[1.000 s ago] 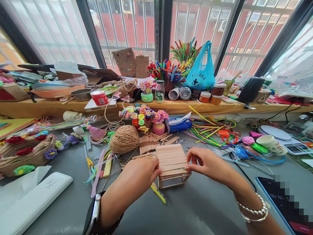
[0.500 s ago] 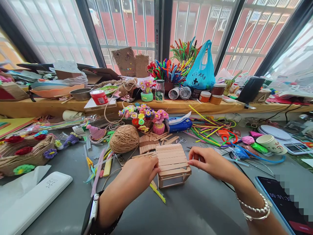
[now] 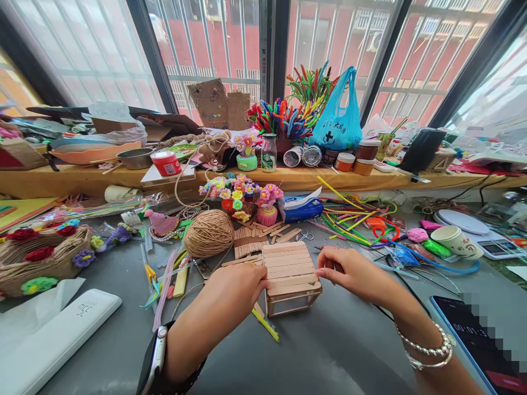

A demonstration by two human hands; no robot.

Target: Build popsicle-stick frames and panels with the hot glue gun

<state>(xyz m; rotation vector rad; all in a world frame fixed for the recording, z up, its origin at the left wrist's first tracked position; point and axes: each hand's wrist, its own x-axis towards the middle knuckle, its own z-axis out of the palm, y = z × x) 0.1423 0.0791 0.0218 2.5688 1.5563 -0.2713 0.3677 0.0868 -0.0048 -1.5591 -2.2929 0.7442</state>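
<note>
A small box of flat wooden craft sticks (image 3: pixel 288 264) stands on the grey table in front of me, its top covered with a row of sticks and its front side an open frame. My left hand (image 3: pixel 242 285) is closed at the left edge of the top, finger and thumb on the end of the front craft stick (image 3: pixel 293 288). At the right edge my right hand (image 3: pixel 341 269) pinches the same stick's other end. The fingertips are partly hidden. A dark pointed tip (image 3: pixel 318 248) shows beside my right fingers; its kind is unclear.
Behind the box lie loose craft sticks (image 3: pixel 267 229), small scissors (image 3: pixel 305 235) and a ball of twine (image 3: pixel 209 233). A yellow pipe cleaner (image 3: pixel 267 326) lies in front. A phone (image 3: pixel 477 340) is at right, a white power bank (image 3: pixel 69 334) at left.
The front craft stick on the box top has shifted slightly back, narrowing the gap to the stick behind it. Both hands stay almost in place.
</note>
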